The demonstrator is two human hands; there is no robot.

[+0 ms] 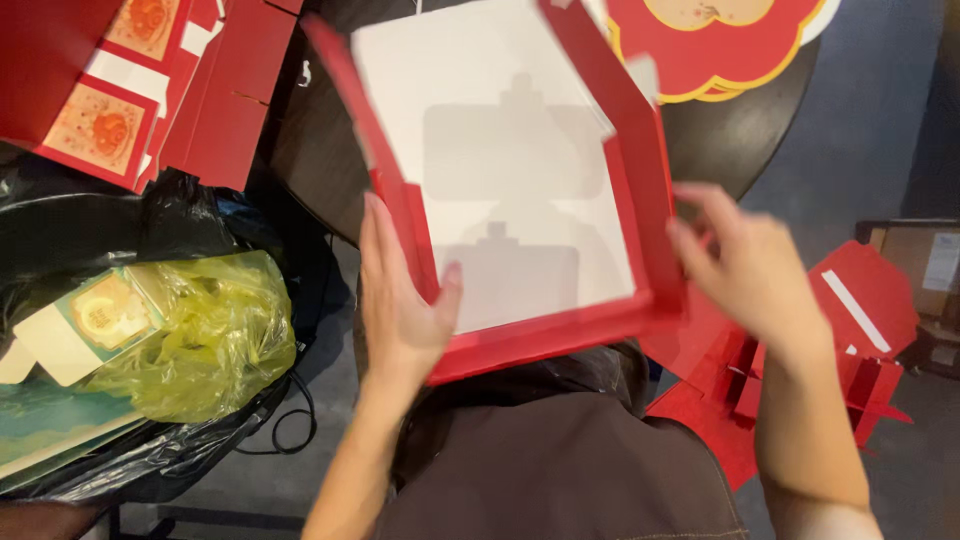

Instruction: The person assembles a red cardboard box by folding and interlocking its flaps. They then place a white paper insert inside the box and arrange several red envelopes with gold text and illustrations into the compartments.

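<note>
The left hand (400,300) clasps the red cardboard box tray (510,170) at its near-left wall, thumb inside; the right hand (750,265) pinches the right wall opposite

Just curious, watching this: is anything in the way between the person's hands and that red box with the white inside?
Nothing visible. The left hand already grips the red box at its left wall, thumb on the white inside. The right hand touches the right wall near the front corner. No other thing lies between hands and box.
</note>
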